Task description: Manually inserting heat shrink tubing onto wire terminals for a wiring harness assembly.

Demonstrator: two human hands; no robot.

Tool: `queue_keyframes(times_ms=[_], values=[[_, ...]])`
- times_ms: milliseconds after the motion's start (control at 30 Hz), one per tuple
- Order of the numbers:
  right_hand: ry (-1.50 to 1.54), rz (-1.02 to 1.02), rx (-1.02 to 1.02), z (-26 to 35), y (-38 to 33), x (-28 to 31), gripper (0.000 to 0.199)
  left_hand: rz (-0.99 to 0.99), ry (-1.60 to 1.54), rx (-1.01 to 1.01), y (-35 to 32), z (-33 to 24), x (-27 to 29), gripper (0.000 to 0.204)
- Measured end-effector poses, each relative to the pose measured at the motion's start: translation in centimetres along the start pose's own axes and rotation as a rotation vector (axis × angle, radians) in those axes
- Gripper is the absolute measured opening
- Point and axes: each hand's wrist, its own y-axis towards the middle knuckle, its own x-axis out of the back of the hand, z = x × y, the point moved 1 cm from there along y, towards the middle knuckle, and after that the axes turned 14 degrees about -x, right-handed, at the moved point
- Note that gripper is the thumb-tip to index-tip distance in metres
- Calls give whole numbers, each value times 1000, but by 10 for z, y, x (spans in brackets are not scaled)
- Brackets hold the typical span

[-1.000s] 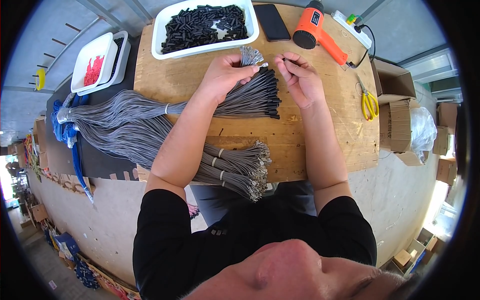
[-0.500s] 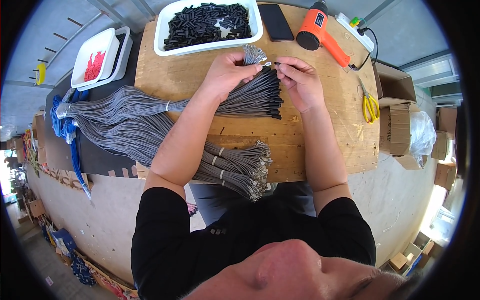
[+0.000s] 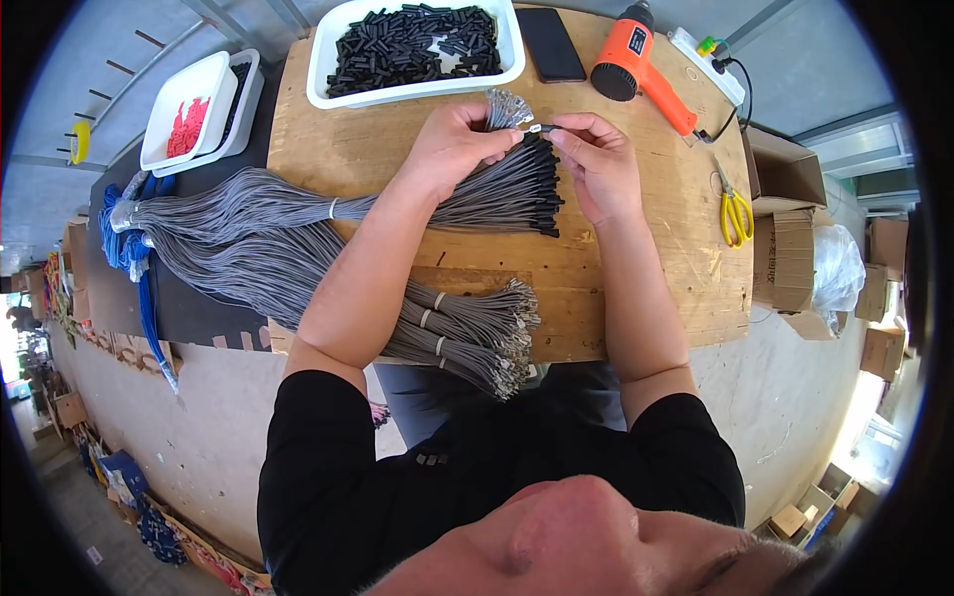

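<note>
My left hand [image 3: 449, 149] is closed around a small bunch of grey cables, whose bare metal ends [image 3: 508, 107] stick up above the fingers. One cable end with a pale tip [image 3: 534, 128] projects to the right from its thumb. Pinched in my right hand [image 3: 602, 167] is a short black sleeve [image 3: 549, 127], which meets that tip; how far it covers it is too small to tell. Below both hands lies a grey cable bundle [image 3: 467, 209] with black sleeves [image 3: 547, 189] on its ends. Nearer me, tied grey cables [image 3: 467, 323] end in bare metal.
A white tub [image 3: 316, 91] of black sleeves stands at the back, beside a phone [image 3: 552, 45]. An orange heat gun [image 3: 636, 65], a power strip [image 3: 706, 62] and yellow scissors [image 3: 735, 211] lie on the right. Stacked trays [image 3: 154, 149], one with red pieces, sit far left.
My right hand has brought the black sleeve slightly left, against the cable tip; a gap showed between them before. My left hand has hardly moved.
</note>
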Motion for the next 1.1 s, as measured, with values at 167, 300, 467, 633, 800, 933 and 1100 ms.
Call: queue_keyframes(times_ms=[167, 300, 467, 633, 800, 933, 1100], values=[[-24, -14, 58, -2, -1, -2, 17, -7, 4, 6, 0, 1, 0, 18], [-56, -16, 127, -5, 1, 0, 17, 14, 10, 1, 0, 2, 1, 18], [-71, -16, 121, -4, 2, 0, 18, 17, 20, 1, -2, 0, 0, 18], [-109, -27, 135, -4, 2, 0, 17, 49, 37, 28, -2, -3, 0, 14], [-108, -19, 137, -4, 1, -1, 12, 45, 51, 31, -2, -1, 0, 15], [-137, -13, 141, -5, 2, -1, 10, 38, 66, -15, -2, 2, 0, 19], [-136, -13, 132, -4, 1, -1, 9, 54, 50, 2, -2, 2, 0, 19]])
